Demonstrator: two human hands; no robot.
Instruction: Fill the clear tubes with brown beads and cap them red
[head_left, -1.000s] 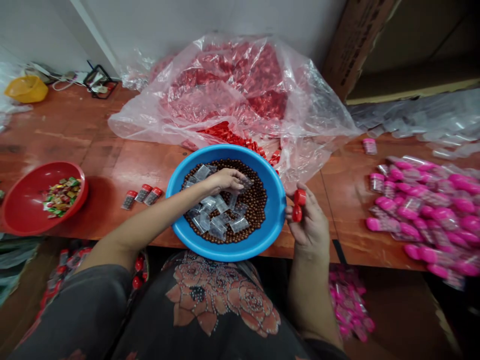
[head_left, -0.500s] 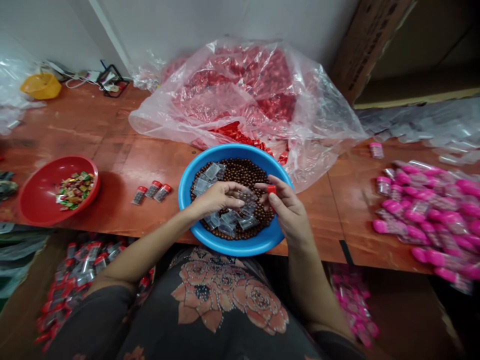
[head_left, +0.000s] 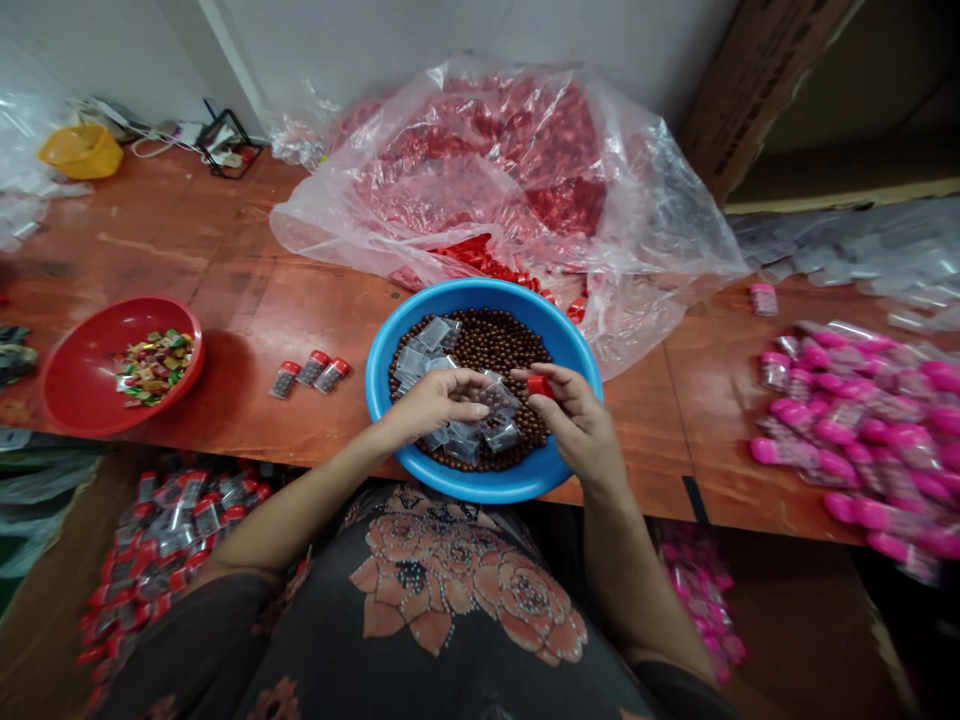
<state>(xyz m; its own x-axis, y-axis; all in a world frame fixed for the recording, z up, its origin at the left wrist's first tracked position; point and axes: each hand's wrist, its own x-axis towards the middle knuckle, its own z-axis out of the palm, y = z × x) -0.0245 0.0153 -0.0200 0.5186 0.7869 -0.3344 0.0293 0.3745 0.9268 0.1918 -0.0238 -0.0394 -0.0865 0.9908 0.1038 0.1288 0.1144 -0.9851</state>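
Clear plastic container (head_left: 501, 398) is gripped at the fingertips of the left hand (head_left: 431, 405), above the middle of the blue bowl (head_left: 574, 345). A red cap (head_left: 539, 386) is pinched between thumb and fingers of the right hand (head_left: 577, 425), just beside the container's open end; whether the two touch cannot be told. Both hands are held over the bowl, whose smooth round plastic rim overhangs the near edge of the surface (head_left: 232, 300). Small brown glossy balls (head_left: 499, 340) fill the bowl, and more empty clear containers (head_left: 424, 350) lie on them toward its left side. Left of the bowl, three red-capped filled containers (head_left: 308, 373) lie side by side on bare reddish wood, with open room around them. Further left, a red round bowl (head_left: 67, 390) holds colourful wrapped sweets (head_left: 154, 357). Right of the blue bowl, well apart across a bare strip, pink-capped containers (head_left: 855, 420) are heaped. Behind the bowl, touching its far rim, a crinkled transparent bag (head_left: 517, 170) of red caps is spread open. Far left of it, a yellow container (head_left: 81, 150) is seen near the wall.
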